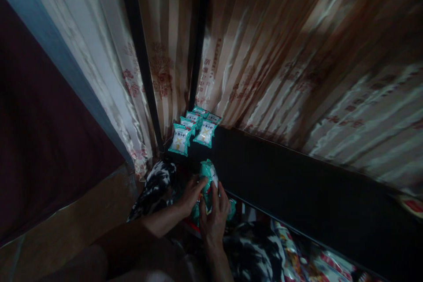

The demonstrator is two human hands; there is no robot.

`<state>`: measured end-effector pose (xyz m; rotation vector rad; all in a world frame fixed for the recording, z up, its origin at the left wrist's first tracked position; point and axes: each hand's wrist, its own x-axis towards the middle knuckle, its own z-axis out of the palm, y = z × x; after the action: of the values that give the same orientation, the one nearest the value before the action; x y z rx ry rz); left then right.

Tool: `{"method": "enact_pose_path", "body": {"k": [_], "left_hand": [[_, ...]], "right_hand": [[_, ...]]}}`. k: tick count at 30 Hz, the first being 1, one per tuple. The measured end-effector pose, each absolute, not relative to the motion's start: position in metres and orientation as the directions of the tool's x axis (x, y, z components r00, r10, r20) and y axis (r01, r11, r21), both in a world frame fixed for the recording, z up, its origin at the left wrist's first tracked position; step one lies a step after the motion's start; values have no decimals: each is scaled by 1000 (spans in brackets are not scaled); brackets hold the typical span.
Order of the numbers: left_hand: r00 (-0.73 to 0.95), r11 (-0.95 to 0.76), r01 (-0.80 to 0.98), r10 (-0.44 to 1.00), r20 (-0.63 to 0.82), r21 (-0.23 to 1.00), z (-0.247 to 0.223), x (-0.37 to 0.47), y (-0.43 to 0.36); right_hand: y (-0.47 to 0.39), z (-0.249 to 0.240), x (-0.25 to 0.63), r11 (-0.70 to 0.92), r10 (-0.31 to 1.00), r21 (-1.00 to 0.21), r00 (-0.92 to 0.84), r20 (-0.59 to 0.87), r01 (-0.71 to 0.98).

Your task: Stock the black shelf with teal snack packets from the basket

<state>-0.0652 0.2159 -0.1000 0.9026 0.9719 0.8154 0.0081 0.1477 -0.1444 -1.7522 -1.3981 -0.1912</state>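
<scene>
Between my two hands is a green-and-white snack packet (pixel 208 171), held above my lap. My left hand (pixel 191 194) pinches its left side with thumb and fingers. From the right, my right hand (pixel 215 211) has its fingers closed against the packet's lower right part. Beyond them, several matching packets (pixel 180 139) stand in two rows at the left end of a black ledge (pixel 264 167). Below my hands, more green packets (pixel 232 209) show in part inside something with a red edge, mostly hidden by my hands.
Pleated curtains (pixel 257 53) with red print hang behind the ledge, and dark posts (pixel 139 48) rise at its left end. Colourful packages (pixel 330 264) lie under the ledge at lower right. My patterned trouser legs (pixel 254 246) flank the hands. A red-and-yellow item (pixel 413 205) sits at far right.
</scene>
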Motion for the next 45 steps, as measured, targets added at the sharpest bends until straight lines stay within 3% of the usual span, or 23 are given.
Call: {"method": "enact_pose_path", "body": {"k": [5,10,14,17,20,23,26,30,34,37,41,45], "left_hand": [[340,468,-169,854,-394,868,-99,-66,217],[360,439,-207,865,-349,875,-101,-67,220],[344,480,-200,851,-397,854,-107,-68,226],[309,479,-214,860,-406,851,-110,-71,231],[336,493,-254,852,-402,832,-109,-74,236],[407,503,-286,834,-372,815,-109,-77,240],[439,507,-289,824,-358,812,-111,-79,244],[493,534,-234,786,-374,813,-118,-80,248],[392,449,-84,836,-384,890,-126,-81,259],[350,311,25,887,-300,950,-129,-82,269],[315,197,130,921,-229,972,-129,-81,275],[284,90,215,947,-150,972,-131,-77,277]], "right_hand": [[150,-146,2,3,727,-481,329,603,877],[148,-146,-3,16,740,-461,299,602,887],[147,-147,-1,64,771,-531,296,563,845],[151,-150,8,109,794,-649,326,512,753],[159,-148,19,8,797,-813,487,357,582],[165,-137,26,-176,772,-936,632,61,304],[168,-123,30,-281,817,-959,518,-253,-24],[169,-119,37,-310,866,-924,336,-371,-223],[180,-128,44,-292,863,-930,357,-357,-224],[193,-125,46,-300,830,-945,452,-326,-130],[208,-113,42,-315,784,-949,559,-269,-15],[220,-110,41,-290,802,-956,558,-213,52]]}}
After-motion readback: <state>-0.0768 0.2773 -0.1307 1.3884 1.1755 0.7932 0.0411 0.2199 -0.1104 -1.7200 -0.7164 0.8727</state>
